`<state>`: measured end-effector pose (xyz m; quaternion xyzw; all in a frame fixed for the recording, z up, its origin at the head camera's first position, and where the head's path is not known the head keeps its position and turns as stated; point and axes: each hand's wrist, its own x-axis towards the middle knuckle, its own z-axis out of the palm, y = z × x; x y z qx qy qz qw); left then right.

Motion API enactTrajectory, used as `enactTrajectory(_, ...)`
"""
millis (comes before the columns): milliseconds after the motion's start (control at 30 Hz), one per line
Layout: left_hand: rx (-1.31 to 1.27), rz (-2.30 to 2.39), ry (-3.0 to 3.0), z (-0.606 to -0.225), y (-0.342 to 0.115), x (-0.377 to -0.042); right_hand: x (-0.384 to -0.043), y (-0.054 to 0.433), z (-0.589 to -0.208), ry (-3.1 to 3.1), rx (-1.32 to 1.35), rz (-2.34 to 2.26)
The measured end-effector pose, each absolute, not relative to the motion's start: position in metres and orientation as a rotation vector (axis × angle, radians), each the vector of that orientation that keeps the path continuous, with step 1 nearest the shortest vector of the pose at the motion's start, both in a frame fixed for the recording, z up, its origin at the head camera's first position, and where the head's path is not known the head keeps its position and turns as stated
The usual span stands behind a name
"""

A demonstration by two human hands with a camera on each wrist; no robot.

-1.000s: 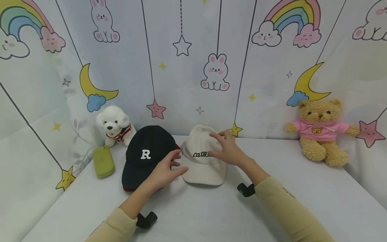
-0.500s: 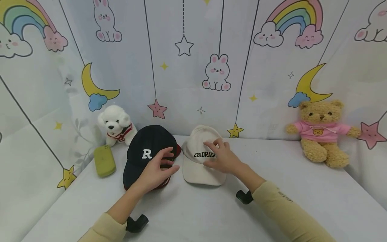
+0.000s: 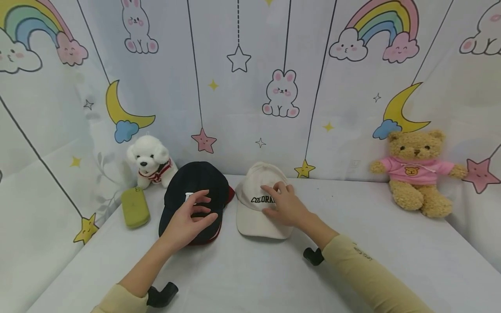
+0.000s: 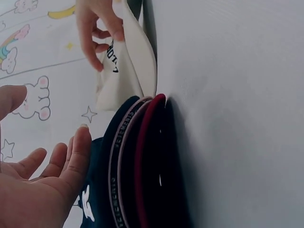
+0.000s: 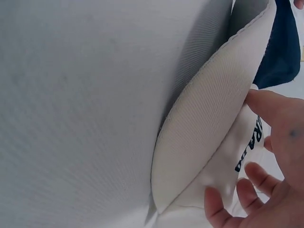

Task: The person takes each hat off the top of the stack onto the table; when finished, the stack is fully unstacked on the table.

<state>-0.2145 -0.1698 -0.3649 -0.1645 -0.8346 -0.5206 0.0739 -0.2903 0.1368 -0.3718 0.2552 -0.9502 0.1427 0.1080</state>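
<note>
A dark navy cap (image 3: 197, 178) with a white letter stands left of centre on the table. In the left wrist view, layered brim edges (image 4: 142, 166) show, one of them red. My left hand (image 3: 187, 224) hovers in front of this cap, fingers spread and loosely bent, holding nothing. To its right stands a cream cap (image 3: 260, 226) lettered COLORADO, part of the lettering hidden by my right hand (image 3: 287, 206). That hand's fingers are loosely bent at the crown front; they grip nothing, and whether they touch the cap I cannot tell.
A white plush dog (image 3: 146, 156) and a green case (image 3: 135, 208) are at the left. A teddy bear (image 3: 416, 174) in a pink top sits at the right, before a patterned backdrop cloth (image 3: 242, 108). Black wrist-worn devices (image 3: 162, 295) show by both sleeves.
My left hand has moved left and toward me, from between the caps to before the navy cap. My right hand has shifted slightly left and down over the cream cap. The caps stay put.
</note>
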Motion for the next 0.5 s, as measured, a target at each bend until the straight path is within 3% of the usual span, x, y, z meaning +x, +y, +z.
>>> enactTrajectory(500, -0.435, -1.532, -2.466, -0.365, -0.188, -0.205, -0.3, 0.133, -0.374, -2.797, 0.711, 0.374)
